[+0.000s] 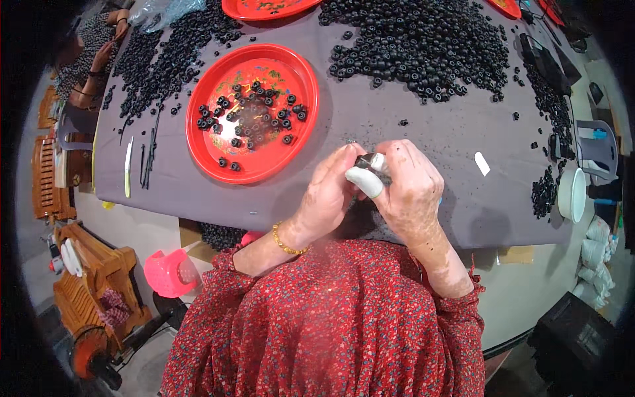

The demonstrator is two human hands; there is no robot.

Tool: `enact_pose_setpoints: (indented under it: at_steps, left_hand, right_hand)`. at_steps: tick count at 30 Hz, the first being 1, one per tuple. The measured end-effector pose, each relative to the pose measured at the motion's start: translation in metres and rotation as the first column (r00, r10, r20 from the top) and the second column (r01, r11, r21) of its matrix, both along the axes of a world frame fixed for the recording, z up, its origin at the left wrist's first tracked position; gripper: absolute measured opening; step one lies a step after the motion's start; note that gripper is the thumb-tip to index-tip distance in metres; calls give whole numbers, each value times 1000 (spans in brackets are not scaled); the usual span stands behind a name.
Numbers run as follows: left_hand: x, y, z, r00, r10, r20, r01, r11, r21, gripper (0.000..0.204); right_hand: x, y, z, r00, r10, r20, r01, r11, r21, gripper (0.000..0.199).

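Note:
In front of my chest, over the near part of the table, both hands come together around a small shiny black piece (363,161). My left hand (329,190), with a gold bracelet (286,242) at its wrist, is closed on the piece from the left; its fingertips are partly hidden. My right hand (411,177) pinches from the other side, with white covers on the thumb and a finger. Left of my hands lies a round red tray (206,160) with scattered small black ring-shaped parts (250,142) on it.
Large heaps of black parts (423,46) cover the far table, with more at the far left. A pale-handled tool (127,173) and thin black sticks (151,155) lie left; a white strip (482,163) and white container (571,194) lie right. Another person's hands (109,46) show far left.

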State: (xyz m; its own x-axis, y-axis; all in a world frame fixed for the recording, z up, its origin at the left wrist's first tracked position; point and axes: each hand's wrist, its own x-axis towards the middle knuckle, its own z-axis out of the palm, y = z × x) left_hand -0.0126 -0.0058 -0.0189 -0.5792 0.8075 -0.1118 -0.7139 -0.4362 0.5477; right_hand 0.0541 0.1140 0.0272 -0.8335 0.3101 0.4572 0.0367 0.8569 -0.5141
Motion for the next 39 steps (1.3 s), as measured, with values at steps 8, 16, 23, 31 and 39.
enact_pose_setpoints:
  at_steps: [8, 16, 23, 31, 39]
  left_hand:
    - [3, 1, 1, 999, 26, 31, -26, 999, -19, 29]
    - [13, 10, 28, 995, 91, 36, -77, 958, -277, 26]
    - [16, 9, 30, 997, 67, 26, -58, 963, -261, 27]
    - [8, 6, 26, 999, -48, 12, 49, 997, -68, 30]
    - [10, 9, 27, 999, -35, -27, 28, 974, -223, 28]
  right_hand:
    - [-2, 1, -4, 999, -3, -39, 6, 996, 90, 35]
    - [-1, 4, -13, 995, -7, -99, 19, 993, 120, 31]
    - [6, 5, -11, 995, 79, -56, -74, 992, 101, 30]
    - [12, 3, -6, 989, 101, -109, -107, 993, -50, 30]
    - [12, -3, -1, 994, 104, -14, -78, 648, -758, 11]
